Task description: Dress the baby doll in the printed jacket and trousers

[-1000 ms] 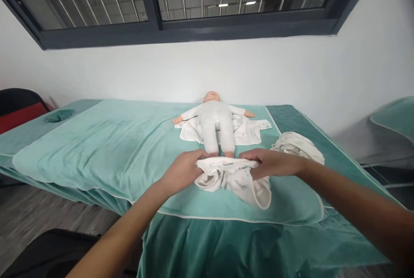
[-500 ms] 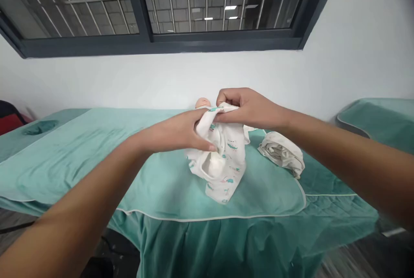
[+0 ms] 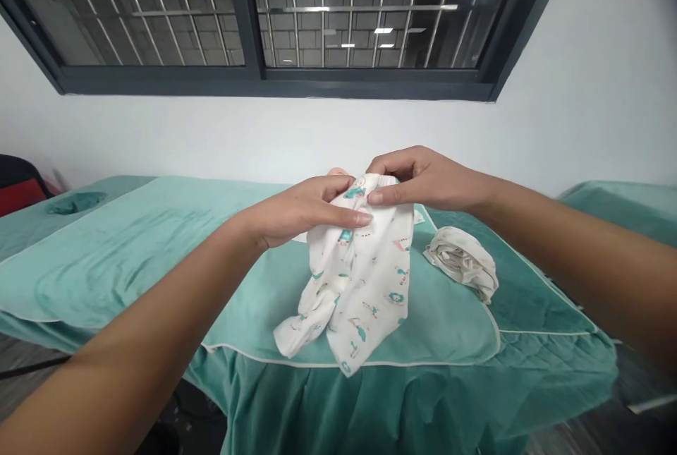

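Note:
White baby pants [image 3: 370, 278] with teal and pink prints hang in front of me, two leg ends pointing down toward the table's near edge. My left hand [image 3: 312, 211] grips the upper left of the fabric, thumb laid across the front. On the top right edge, my right hand [image 3: 423, 176] pinches the cloth between thumb and fingers. Behind the garment, a small skin-coloured rounded part of what looks like a doll [image 3: 337, 171] shows. The pants and my hands hide the rest of it.
A rolled whitish cloth [image 3: 462, 261] lies to the right on the green sheet [image 3: 254, 307] over the bed. The bed has a face hole [image 3: 77, 202] at far left, by a black and red item [image 3: 21, 190]. A barred window [image 3: 338, 81] sits above.
The pants have been turned and spread: the bunched opening facing me is gone, and two legs now hang lower. Both hands remain on the upper edge, slightly further right.

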The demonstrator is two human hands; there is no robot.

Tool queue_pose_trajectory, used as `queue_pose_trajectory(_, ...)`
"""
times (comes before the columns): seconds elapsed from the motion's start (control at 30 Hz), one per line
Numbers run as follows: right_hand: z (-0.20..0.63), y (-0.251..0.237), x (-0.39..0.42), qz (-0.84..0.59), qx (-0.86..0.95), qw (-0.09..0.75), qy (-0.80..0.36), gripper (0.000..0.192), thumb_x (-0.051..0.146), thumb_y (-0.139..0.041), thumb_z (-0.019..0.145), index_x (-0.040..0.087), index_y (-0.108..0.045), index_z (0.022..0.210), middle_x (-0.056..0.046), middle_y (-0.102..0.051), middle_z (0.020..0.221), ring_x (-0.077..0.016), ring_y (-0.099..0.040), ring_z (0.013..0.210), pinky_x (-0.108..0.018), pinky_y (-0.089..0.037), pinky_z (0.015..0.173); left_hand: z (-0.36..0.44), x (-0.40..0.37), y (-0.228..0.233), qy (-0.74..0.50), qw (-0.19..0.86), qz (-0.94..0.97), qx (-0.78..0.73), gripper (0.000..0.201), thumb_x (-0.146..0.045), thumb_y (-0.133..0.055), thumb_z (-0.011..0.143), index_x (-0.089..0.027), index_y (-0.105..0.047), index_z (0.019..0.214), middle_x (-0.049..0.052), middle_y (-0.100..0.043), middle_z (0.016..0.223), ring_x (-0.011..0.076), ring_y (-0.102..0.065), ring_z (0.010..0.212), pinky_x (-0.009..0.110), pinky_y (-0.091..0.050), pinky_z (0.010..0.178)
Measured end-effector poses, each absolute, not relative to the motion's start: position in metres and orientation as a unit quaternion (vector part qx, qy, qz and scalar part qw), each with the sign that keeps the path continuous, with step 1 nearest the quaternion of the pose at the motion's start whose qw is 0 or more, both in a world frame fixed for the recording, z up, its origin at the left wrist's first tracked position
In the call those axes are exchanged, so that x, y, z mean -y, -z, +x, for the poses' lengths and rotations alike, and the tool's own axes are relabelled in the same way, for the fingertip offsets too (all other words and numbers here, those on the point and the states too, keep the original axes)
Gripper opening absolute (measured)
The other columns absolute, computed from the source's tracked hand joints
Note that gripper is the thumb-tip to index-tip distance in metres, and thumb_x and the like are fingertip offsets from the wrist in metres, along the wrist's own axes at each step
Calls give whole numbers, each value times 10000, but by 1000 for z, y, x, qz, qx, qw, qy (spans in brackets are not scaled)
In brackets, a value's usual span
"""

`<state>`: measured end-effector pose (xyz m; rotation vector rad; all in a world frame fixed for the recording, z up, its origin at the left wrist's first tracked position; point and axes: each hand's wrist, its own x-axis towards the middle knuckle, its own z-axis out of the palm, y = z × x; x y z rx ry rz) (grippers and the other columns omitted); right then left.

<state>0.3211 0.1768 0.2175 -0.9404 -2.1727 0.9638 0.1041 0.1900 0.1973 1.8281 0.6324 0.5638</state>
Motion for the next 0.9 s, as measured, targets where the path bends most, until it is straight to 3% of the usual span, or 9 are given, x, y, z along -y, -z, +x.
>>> queue_pose_trajectory(0.23,324,-219,-174,-400,806,299,-317,283,460,-752,722,188,-716,792,6,-640,693,-125,-573,635,-245,-397,541,96,-192,-204,-245,477,789,-301,268,-402,-740,711,-185,-652,842,25,-652,828,161,-628,729,279,-493,619)
queue_pose_trajectory(0.43,348,-219,-183,-458,809,262,-259,343,506,-755,717,192,-645,633,26,-532,605,-119,-513,613,-262,-342,544,88,-199,-208,-238,334,838,-359,284,-474,-654,774,-189,-643,775,3,-594,719,135,-559,656,233,-412,555)
queue_pose_trajectory(0.6,373,-214,-192,-447,829,272,-196,397,552,-724,740,195,-622,598,-37,-635,913,-181,-570,840,-315,-412,704,75,-213,-203,-218,186,864,-413,359,-548,-644,759,-194,-628,696,10,-598,766,135,-530,669,233,-361,553)
queue_pose_trajectory(0.73,386,-205,-198,-514,791,249,-219,397,573,-733,726,210,-606,630,-1,-556,692,-152,-508,681,-299,-351,602,73,-217,-200,-209,177,854,-442,449,-575,-558,818,-195,-521,582,-12,-465,592,115,-401,532,258,-285,504)
queue_pose_trajectory(0.8,384,-201,-198,-527,767,282,-231,431,583,-727,732,214,-550,597,21,-461,604,-127,-430,598,-293,-299,558,77,-216,-199,-252,179,834,-456,463,-558,-519,849,-195,-481,564,-16,-421,562,113,-366,518,267,-278,507)
queue_pose_trajectory(0.9,368,-198,-195,-499,727,404,-244,467,589,-671,788,218,-468,592,31,-383,601,-111,-363,571,-287,-287,548,92,-215,-198,-359,163,792,-466,404,-510,-528,861,-194,-496,611,-10,-456,596,123,-408,572,271,-324,548)
